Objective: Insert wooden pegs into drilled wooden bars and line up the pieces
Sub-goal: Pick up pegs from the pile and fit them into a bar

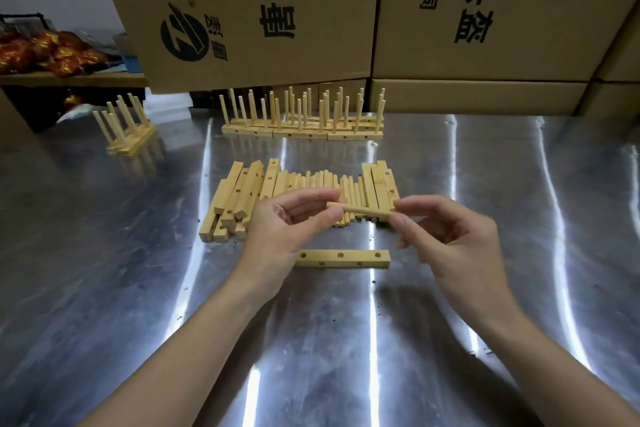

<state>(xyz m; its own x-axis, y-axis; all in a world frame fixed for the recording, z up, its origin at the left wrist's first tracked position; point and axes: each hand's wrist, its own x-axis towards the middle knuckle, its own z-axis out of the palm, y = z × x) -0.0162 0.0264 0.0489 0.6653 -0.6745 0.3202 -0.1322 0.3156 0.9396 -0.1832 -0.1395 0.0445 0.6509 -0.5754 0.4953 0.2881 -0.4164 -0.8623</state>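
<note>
A wooden peg point(360, 210) lies level in the air between my hands. My right hand point(450, 236) pinches its right end, and my left hand point(287, 225) holds the left end with thumb and fingers curled round it. Below the peg a drilled wooden bar point(342, 258) with three holes on top lies flat on the metal table point(346, 340). Behind my hands lie a pile of loose pegs point(318, 184) and loose drilled bars point(239, 198); more bars point(381, 184) lie at the pile's right.
Finished bars with upright pegs point(304, 121) stand in a row at the table's back. A smaller pegged group point(126, 130) stands at the back left. Large cardboard boxes point(450, 10) wall off the rear. Shiny wrapped items point(45, 52) lie on a shelf at the left.
</note>
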